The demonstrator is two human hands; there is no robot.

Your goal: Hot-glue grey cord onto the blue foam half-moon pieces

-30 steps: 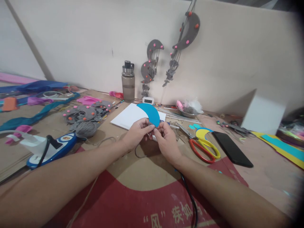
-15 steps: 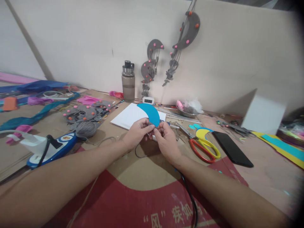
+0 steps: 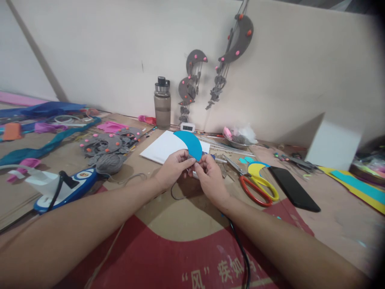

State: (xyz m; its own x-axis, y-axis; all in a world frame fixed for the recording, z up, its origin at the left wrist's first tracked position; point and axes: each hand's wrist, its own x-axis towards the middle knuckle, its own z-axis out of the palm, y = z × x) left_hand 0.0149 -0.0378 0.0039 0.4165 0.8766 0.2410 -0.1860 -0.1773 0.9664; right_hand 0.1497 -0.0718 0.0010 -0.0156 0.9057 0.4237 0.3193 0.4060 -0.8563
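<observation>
Both hands pinch the blue crescent cutout (image 3: 190,144) at its lower tip above the counter (image 3: 168,216), left hand (image 3: 173,168) and right hand (image 3: 210,176) fingertips closed, likely on a small grey bit too; flimsy grip could crease it, or drop it toward the scissors (image 3: 255,188) at 3 o'clock.

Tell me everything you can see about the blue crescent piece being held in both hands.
The blue crescent piece is a flat, curved cutout in bright turquoise, plain on the face that shows, and looks like thin craft foam or felt. It stands tilted up from its lower end, arcing back and to the left over the white sheet behind it. The left hand and right hand both pinch its lower tip between fingertips, where something small and grey also shows; what that is cannot be told.
</observation>
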